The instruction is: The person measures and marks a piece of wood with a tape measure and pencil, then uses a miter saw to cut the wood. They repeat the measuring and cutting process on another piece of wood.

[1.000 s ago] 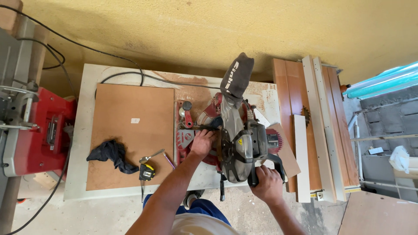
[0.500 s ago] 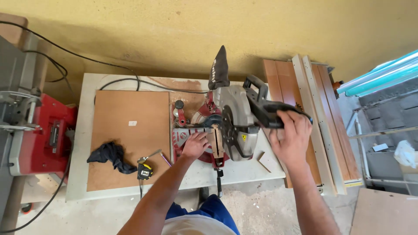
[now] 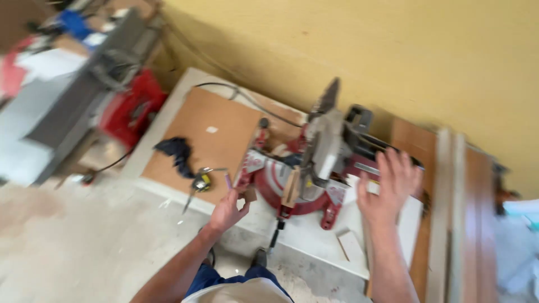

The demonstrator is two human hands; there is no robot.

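1. Small wood offcut (image 3: 247,196) pinched in left hand (image 3: 227,211), just off the front-left of the saw base, above the surface (image 3: 314,238) edge
2. Left hand: fingers curled round the offcut, thumb side up; frame is blurred so exact finger contact can't be told
3. Right hand (image 3: 388,188): fingers spread wide, palm facing away, holding nothing, in the air just right of the saw head, apart from the handle
4. Mitre saw (image 3: 314,168): red base, grey head raised and tilted up toward the yellow wall (image 3: 393,50)
5. Short upright wood piece (image 3: 291,188) stands on the saw table, just below the blade guard
6. Another pale offcut (image 3: 351,245) lies flat on the surface, front-right of the saw base
7. Left of the saw: brown board (image 3: 210,143) lying flat on the surface, with a black cloth (image 3: 175,154) and a tape measure (image 3: 200,182) on its near edge
8. Black cable (image 3: 247,101) runs across the back of the board toward the saw
9. Right of the saw: long wood planks (image 3: 455,213) stacked side by side
10. Far left: a red and grey machine (image 3: 112,95), blurred
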